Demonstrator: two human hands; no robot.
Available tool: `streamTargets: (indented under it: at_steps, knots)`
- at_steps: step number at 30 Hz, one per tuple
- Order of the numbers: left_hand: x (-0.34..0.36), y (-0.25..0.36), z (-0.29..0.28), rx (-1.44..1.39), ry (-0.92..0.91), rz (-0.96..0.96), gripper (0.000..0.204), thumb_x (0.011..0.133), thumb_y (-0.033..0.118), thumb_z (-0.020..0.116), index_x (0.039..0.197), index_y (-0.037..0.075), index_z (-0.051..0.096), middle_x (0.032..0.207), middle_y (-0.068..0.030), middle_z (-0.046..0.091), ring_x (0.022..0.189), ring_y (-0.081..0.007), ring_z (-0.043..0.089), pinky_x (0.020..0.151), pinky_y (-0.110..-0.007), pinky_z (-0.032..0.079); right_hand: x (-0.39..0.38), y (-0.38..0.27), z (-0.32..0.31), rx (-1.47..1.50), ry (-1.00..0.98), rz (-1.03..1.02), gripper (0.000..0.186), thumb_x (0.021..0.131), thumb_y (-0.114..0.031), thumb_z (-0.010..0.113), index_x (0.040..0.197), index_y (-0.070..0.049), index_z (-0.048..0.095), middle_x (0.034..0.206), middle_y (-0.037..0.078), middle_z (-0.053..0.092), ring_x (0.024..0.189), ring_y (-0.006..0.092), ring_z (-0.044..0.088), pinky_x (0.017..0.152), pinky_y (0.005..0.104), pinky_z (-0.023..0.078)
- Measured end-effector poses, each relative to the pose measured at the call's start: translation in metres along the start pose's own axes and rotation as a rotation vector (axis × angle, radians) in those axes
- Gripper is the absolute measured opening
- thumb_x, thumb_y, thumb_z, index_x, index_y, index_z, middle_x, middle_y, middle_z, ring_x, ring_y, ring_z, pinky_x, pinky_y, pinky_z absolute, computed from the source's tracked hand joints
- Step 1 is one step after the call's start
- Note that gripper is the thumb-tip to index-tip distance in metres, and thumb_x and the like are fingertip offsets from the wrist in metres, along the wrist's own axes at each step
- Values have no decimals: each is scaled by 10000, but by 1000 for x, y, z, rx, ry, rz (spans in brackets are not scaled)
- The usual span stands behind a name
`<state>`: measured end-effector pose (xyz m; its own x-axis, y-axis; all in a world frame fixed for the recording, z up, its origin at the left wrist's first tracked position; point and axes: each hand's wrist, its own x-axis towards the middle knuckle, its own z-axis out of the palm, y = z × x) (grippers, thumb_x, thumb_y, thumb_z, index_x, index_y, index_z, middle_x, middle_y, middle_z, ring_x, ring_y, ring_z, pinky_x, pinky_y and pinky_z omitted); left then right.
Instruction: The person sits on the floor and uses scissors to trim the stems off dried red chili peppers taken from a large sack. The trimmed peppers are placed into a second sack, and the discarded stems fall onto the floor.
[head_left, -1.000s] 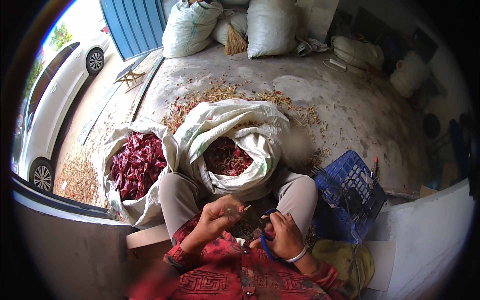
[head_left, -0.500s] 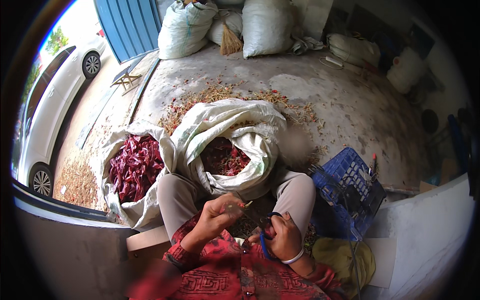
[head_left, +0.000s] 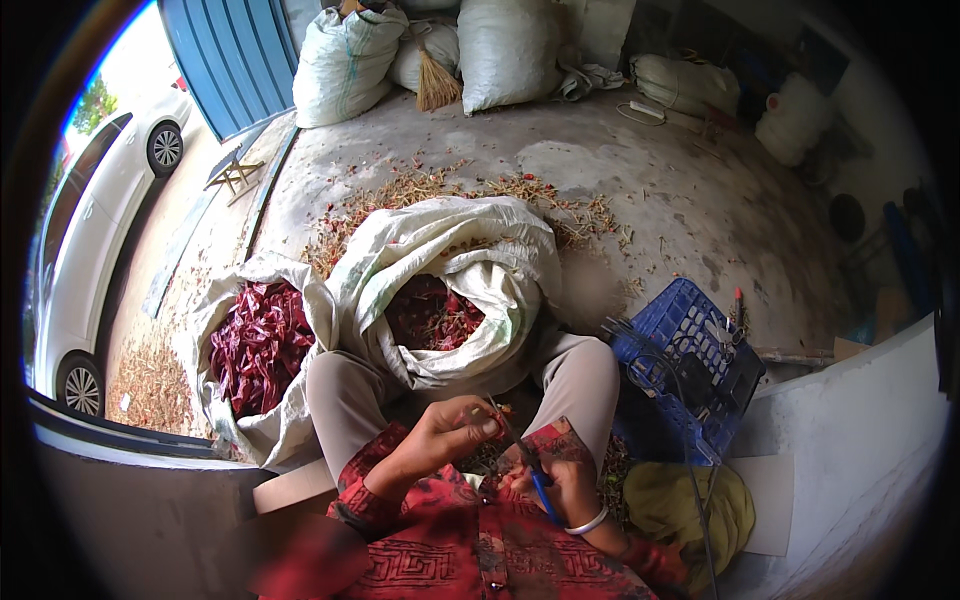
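Observation:
My left hand (head_left: 438, 440) is closed in a pinch, with a small piece of dried red chili (head_left: 498, 424) at its fingertips. Blue-handled scissors (head_left: 542, 488) are held in my right hand (head_left: 570, 492), their dark blades slanting up and left beside the chili. Whether the blades touch it I cannot tell. Just beyond my hands, between my knees, stands a white woven sack (head_left: 450, 225) with a rolled-down rim, holding dark red chilies and pale stems. To its left a smaller white sack (head_left: 322, 310) is full of long dried red chilies (head_left: 258, 345).
A blue plastic crate (head_left: 672, 310) with cables and dark items sits at the right, near an olive cloth (head_left: 680, 505). Scattered stems (head_left: 385, 205) litter the concrete behind the sacks. Full white sacks (head_left: 345, 70) and a straw broom (head_left: 436, 82) stand at the back; a small folding stool (head_left: 235, 175) is left.
The scissors have swung so their blades point more upward, next to my left fingertips. My left hand has shifted slightly right. The whole view has moved a little.

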<state>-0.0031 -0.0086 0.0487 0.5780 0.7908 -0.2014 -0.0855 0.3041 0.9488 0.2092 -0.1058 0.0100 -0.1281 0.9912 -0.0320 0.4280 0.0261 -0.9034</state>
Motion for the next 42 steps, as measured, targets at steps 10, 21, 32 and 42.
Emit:
streamTargets:
  at_steps: [10, 21, 32, 42]
  knots:
    - [-2, -5, -5, -18, -66, 2, 113, 931, 155, 627, 961, 46, 634, 694, 80, 508, 596, -7, 392, 506, -196, 291, 14, -6, -5, 220, -166, -64, 441, 865, -447, 669, 866, -18, 567, 719, 104, 582, 663, 224, 599, 641, 331, 466]
    - [-8, 13, 0, -42, -84, -85, 171, 928, 208, 638, 971, 43, 617, 696, 76, 522, 597, -10, 410, 509, -193, 311, 20, -11, -23, -376, 64, -295, 498, 710, -488, 784, 801, -46, 573, 671, 104, 558, 639, 329, 585, 641, 409, 482]
    - [-16, 3, -10, 24, -31, -36, 293, 977, 318, 560, 977, 25, 576, 779, 48, 521, 687, -28, 430, 568, -208, 355, 22, -25, -21, -405, 47, -183, 499, 752, -487, 750, 642, -49, 538, 583, 115, 514, 630, 315, 590, 524, 406, 443]
    - [-8, -4, -9, 179, 61, 257, 302, 987, 295, 544, 875, 15, 551, 746, 44, 486, 694, -42, 415, 600, -212, 369, 18, -13, 1, 805, -530, 192, 622, 904, -645, 466, 819, -36, 559, 614, 6, 451, 506, 98, 420, 495, 236, 349]
